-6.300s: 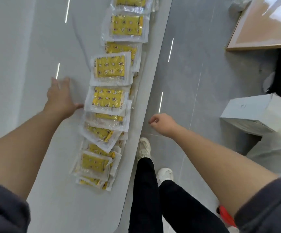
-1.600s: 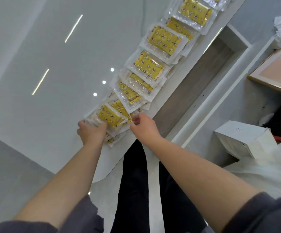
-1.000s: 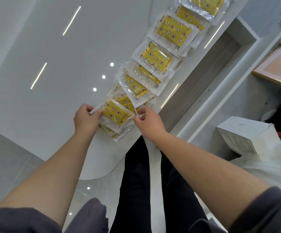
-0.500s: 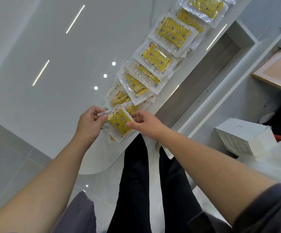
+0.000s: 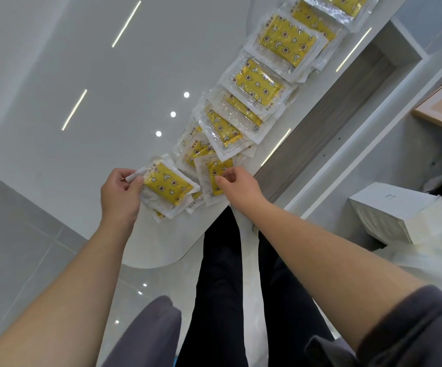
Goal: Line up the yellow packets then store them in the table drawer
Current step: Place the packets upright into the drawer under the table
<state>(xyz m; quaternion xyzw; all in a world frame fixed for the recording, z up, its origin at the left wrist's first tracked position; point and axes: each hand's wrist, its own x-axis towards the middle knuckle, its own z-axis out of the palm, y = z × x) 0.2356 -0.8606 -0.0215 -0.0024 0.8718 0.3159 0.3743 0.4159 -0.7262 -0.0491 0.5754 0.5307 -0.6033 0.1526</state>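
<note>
Left hand pinches the white corner of the near packet; right hand pinches a second packet just beside it.
Both grips sit at the rounded near end of the table, close to its front edge, and more packets lie under the left-held one. Beyond the right hand, the row of packets runs away along that edge, overlapping. Broad white tabletop lies left of and beyond the left hand. Right of the right hand, below the edge, the drawer stands open. A white box sits farther right, well apart. Count: two hands, one drawer, one box, at least nine packets; overlap prevents an exact figure.
</note>
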